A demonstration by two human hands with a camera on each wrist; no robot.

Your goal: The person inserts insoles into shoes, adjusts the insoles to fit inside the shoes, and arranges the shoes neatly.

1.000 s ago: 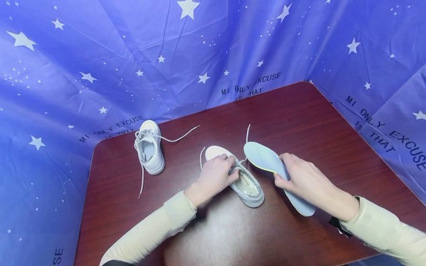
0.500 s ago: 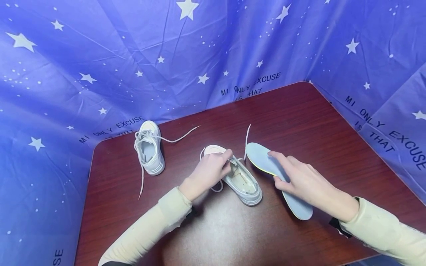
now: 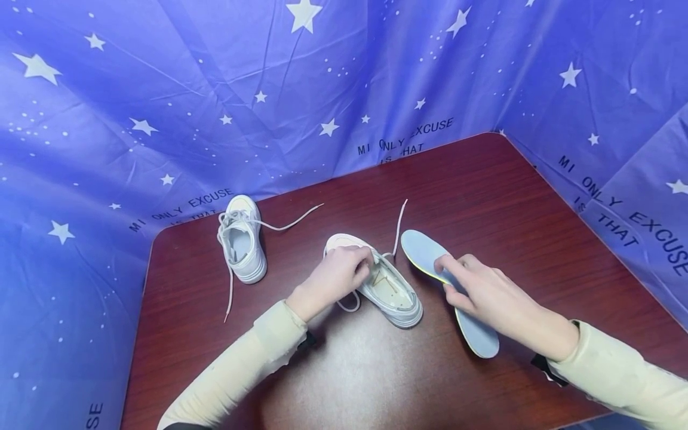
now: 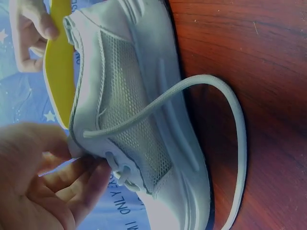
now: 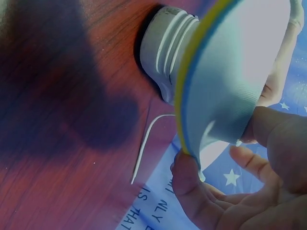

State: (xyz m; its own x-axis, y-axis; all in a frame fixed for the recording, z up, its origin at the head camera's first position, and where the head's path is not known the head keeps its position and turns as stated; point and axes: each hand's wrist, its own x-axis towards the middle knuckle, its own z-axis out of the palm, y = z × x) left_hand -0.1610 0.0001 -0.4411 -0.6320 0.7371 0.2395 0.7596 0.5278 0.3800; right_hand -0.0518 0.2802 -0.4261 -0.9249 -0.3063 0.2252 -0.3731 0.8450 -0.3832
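Observation:
A white lace-up sneaker (image 3: 395, 289) stands mid-table, its toe pointing away and to the left, its inside showing a bare pale footbed. My left hand (image 3: 340, 272) pinches the sneaker's upper by the lace eyelets; in the left wrist view its fingers and thumb close on that edge beside the mesh side (image 4: 129, 96). To the right, my right hand (image 3: 484, 292) grips a light blue insole (image 3: 424, 248) by its middle, thumb on one edge and fingers on the other. Its underside (image 4: 60, 72) is yellow. The insole is held over the table, slightly bent, beside the sneaker.
A second white sneaker (image 3: 247, 257) stands at the back left, a grey-blue insole inside it and its laces (image 3: 287, 224) loose on the dark red wooden table (image 3: 457, 191). A starry blue curtain (image 3: 301, 77) hangs behind the table and along both sides.
My left hand has shifted a little left along the sneaker's opening, uncovering more of its inside. The sneaker moved slightly left. The insole's near end swung slightly left and down, and my right fingers shifted on it.

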